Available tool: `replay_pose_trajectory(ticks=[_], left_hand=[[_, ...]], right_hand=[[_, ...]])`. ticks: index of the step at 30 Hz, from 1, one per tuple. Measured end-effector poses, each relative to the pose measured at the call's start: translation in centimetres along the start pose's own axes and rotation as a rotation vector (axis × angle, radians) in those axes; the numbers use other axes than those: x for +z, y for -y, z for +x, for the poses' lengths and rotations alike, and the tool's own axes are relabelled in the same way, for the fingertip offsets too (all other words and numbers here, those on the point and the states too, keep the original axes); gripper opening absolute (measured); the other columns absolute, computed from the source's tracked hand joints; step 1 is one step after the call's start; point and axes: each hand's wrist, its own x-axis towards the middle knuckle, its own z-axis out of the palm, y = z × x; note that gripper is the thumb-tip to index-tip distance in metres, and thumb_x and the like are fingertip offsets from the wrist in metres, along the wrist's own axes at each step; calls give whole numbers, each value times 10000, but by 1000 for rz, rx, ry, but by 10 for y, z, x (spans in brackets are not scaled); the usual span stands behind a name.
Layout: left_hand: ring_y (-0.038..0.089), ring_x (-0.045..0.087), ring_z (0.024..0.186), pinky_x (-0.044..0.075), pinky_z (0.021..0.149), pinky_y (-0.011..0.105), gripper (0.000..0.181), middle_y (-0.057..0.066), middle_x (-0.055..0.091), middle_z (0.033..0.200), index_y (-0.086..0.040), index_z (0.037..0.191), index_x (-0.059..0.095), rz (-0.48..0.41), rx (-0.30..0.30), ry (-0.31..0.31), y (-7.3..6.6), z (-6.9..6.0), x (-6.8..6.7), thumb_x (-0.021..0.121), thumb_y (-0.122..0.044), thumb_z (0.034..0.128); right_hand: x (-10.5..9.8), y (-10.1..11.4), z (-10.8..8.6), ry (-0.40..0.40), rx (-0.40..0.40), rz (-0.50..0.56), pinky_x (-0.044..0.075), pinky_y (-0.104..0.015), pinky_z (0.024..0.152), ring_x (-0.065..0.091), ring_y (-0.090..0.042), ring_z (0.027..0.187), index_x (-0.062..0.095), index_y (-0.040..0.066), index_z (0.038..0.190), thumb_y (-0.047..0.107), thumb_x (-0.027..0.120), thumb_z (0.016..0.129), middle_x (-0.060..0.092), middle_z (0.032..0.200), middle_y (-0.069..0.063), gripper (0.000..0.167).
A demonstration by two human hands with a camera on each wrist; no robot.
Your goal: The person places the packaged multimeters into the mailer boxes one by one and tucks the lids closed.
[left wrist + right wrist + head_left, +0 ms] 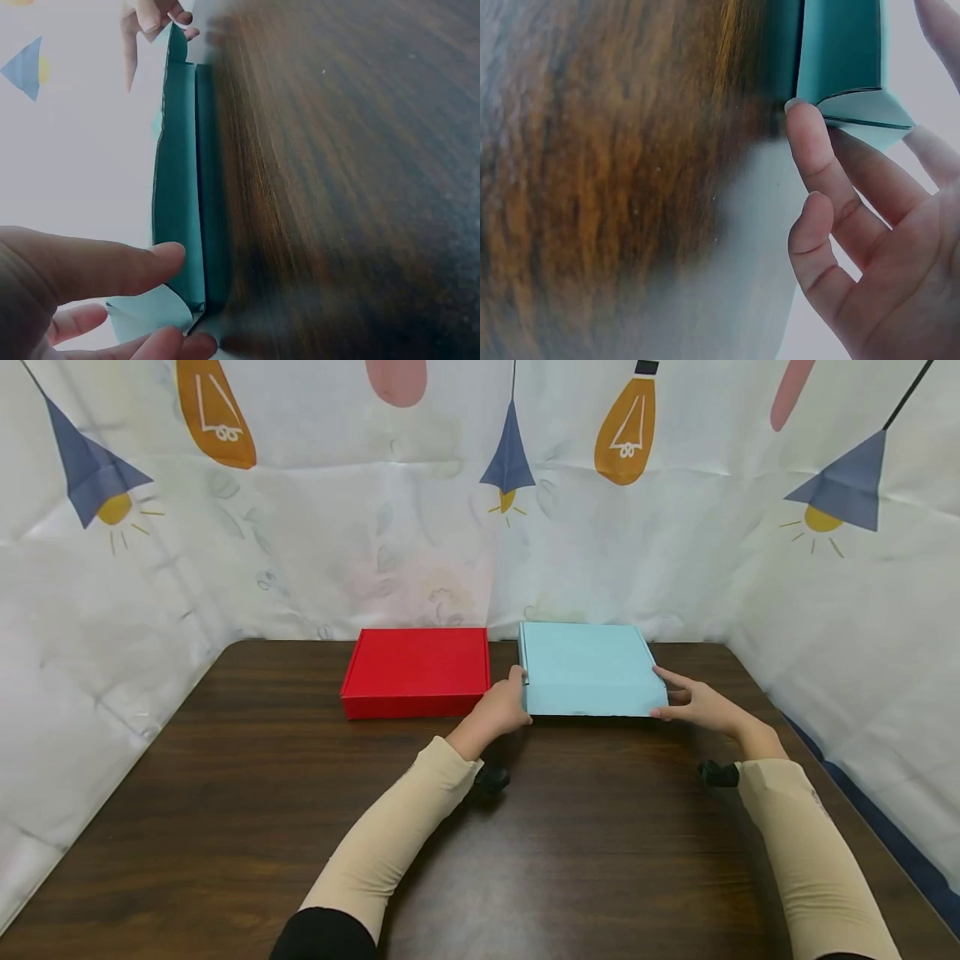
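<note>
A light blue cardboard box (588, 668) lies near the back of the table. In the left wrist view, its front flap (178, 172) stands out from the lid, with a gap beneath it. My left hand (501, 706) grips the front left corner, thumb (154, 270) against the flap and fingers by the side. At the front right corner my right hand (705, 703) rests with fingers spread and mostly straight. Its fingertips (806, 124) touch the box beside a folded side tab (870, 112). The inside of the box is hidden.
A closed red box (420, 664) lies just left of the blue one, close to my left hand. Both stand on a dark wooden table (525, 860). A white patterned cloth (442, 543) hangs behind the table and along its sides.
</note>
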Motion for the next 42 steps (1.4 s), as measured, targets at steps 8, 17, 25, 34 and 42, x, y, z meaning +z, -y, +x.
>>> replay_pose_trajectory(ticks=[8,17,25,34,42], left_hand=[[263,661,851,551,751,360,741,175,672,1042,-55,1500,308,-28,16,8,2,0,-1,765,-137,924],[280,684,998,563,800,384,715,196,672,1217,-58,1509,316,-60,37,35,1,-3,-4,747,-148,945],[285,690,1044,565,857,403,734,190,680,1251,-58,1529,286,-100,59,63,2,-1,-7,733,-152,954],[287,665,1075,547,938,431,890,182,657,1237,-57,1597,193,-59,4,36,6,11,-1,757,-243,935],[328,644,1118,561,902,426,856,202,595,1355,-44,1597,215,102,-21,-18,0,19,9,743,-216,945]], right_hand=[[1,0,-1,-32,-3,-40,397,-675,1035,667,-356,1062,110,137,1660,327,626,1042,437,1461,-394,827],[-1,0,-2,-28,5,-47,391,-687,1032,671,-366,1062,99,137,1660,322,625,1043,433,1458,-405,831],[-3,6,-1,-18,13,-63,411,-667,1023,680,-329,1021,76,115,1656,317,629,1041,500,1400,-399,851],[1,2,0,-32,25,-67,385,-677,1046,558,-472,1251,78,157,1663,330,687,1004,399,1495,-391,914],[8,1,8,-80,34,-119,357,-689,1064,316,-536,1430,33,165,1662,386,744,953,196,1612,-358,1028]])
